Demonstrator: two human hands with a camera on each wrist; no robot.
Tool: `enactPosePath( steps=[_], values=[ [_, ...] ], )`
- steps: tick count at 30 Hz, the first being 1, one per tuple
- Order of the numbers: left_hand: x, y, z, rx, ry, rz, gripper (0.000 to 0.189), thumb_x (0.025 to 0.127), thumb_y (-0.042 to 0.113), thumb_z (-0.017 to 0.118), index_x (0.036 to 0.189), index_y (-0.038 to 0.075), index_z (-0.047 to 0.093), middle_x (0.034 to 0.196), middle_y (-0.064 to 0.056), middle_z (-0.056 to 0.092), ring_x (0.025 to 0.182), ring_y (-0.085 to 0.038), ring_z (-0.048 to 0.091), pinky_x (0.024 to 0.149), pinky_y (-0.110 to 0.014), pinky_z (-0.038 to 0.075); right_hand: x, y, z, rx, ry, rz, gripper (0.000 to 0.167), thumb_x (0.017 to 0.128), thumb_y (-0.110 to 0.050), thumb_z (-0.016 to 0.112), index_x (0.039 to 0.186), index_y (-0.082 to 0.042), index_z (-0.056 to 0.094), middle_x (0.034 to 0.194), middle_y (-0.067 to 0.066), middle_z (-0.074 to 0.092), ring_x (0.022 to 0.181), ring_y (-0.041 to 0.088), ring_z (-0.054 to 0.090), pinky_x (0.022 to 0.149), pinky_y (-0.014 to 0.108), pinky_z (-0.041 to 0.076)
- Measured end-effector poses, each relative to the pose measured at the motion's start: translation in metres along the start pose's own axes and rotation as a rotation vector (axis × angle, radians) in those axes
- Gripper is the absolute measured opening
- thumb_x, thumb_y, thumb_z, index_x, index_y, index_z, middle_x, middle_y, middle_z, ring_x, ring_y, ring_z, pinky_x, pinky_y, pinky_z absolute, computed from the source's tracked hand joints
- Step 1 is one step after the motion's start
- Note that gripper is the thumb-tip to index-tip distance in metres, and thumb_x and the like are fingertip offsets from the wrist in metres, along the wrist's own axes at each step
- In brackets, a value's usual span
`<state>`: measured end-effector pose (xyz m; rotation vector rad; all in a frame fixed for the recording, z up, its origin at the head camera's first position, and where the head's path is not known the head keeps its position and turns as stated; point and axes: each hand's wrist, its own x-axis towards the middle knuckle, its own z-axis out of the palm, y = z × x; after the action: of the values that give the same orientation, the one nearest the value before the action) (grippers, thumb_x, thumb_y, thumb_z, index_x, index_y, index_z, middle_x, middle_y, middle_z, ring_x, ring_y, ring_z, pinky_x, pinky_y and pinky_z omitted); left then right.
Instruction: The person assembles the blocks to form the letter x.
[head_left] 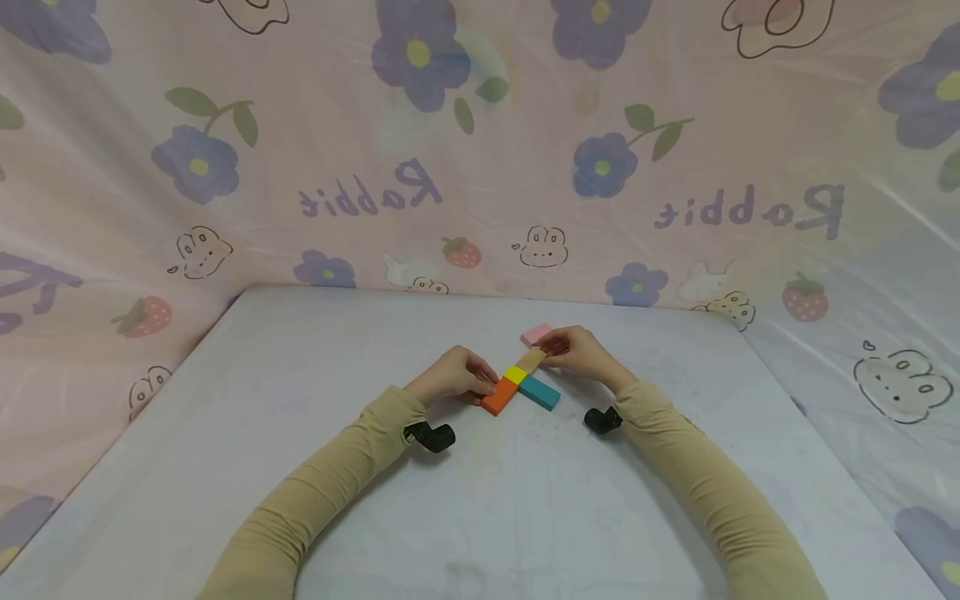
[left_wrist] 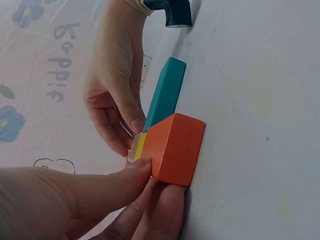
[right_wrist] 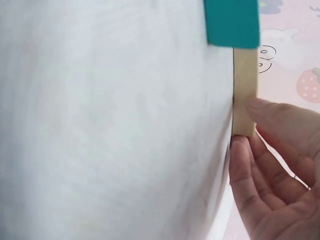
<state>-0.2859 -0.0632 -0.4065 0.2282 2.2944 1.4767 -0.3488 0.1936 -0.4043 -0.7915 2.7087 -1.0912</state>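
Observation:
On the white table lies a line of blocks: an orange block (head_left: pixel 500 397), a small yellow block (head_left: pixel 516 375) and a plain wooden block (head_left: pixel 532 360). A teal block (head_left: pixel 540 392) juts out sideways from beside the yellow one. My left hand (head_left: pixel 454 375) holds the orange block (left_wrist: pixel 175 150), thumb on one face and fingertips against its side. At the far end my right hand (head_left: pixel 576 353) pinches the plain wooden block (right_wrist: pixel 245 90) between thumb and fingers. Just behind that hand sits a pink block (head_left: pixel 536 335), partly covered by it.
The white table (head_left: pixel 420 517) spreads around the blocks. A printed curtain (head_left: pixel 495 150) with flowers and rabbits rises behind its far edge. Black wrist cameras stick out under both wrists, one on the left (head_left: pixel 431 437), one on the right (head_left: pixel 602 420).

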Motion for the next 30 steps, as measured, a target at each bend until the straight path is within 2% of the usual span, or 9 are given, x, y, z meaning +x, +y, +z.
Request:
enactPosePath(
  steps=[10, 17, 22, 30],
  values=[
    [0.0006, -0.0003, -0.0007, -0.012, -0.001, -0.012, 0.014, 0.082, 0.002, 0.074, 0.096, 0.0, 0.072, 0.088, -0.01, 0.068, 0.061, -0.016, 0.062, 0.06, -0.026, 0.056, 0.0019, 0.0025, 0.0012, -0.003, 0.003, -0.004, 0.03, 0.082, -0.004, 0.074, 0.111, 0.001, 0.067, 0.1, 0.012, 0.067, 0.088, 0.023, 0.061, 0.08, 0.034, 0.052],
    [0.0015, 0.0001, -0.0008, -0.013, 0.001, -0.019, 0.013, 0.082, 0.002, 0.074, 0.095, 0.001, 0.073, 0.089, -0.009, 0.067, 0.063, -0.016, 0.062, 0.06, -0.026, 0.056, 0.0, -0.0018, -0.0024, 0.001, -0.03, 0.017, 0.033, 0.084, -0.008, 0.073, 0.113, 0.003, 0.065, 0.103, 0.013, 0.067, 0.091, 0.025, 0.061, 0.081, 0.035, 0.052],
    [0.0001, 0.0018, -0.0009, -0.007, 0.001, -0.024, 0.014, 0.082, 0.003, 0.074, 0.096, 0.001, 0.073, 0.09, -0.01, 0.067, 0.063, -0.016, 0.062, 0.061, -0.026, 0.056, -0.0009, -0.0033, -0.0039, 0.044, -0.044, 0.089, 0.03, 0.088, -0.013, 0.07, 0.113, 0.001, 0.066, 0.105, 0.011, 0.067, 0.094, 0.024, 0.06, 0.08, 0.033, 0.051],
    [-0.0013, 0.0028, -0.0005, 0.001, -0.004, -0.021, 0.014, 0.082, 0.004, 0.074, 0.096, 0.001, 0.073, 0.089, -0.01, 0.067, 0.062, -0.015, 0.062, 0.061, -0.026, 0.056, 0.0013, -0.0019, -0.0034, 0.173, -0.036, 0.222, 0.031, 0.089, -0.018, 0.069, 0.115, -0.001, 0.067, 0.106, 0.011, 0.066, 0.089, 0.021, 0.061, 0.079, 0.031, 0.053]
  ],
)
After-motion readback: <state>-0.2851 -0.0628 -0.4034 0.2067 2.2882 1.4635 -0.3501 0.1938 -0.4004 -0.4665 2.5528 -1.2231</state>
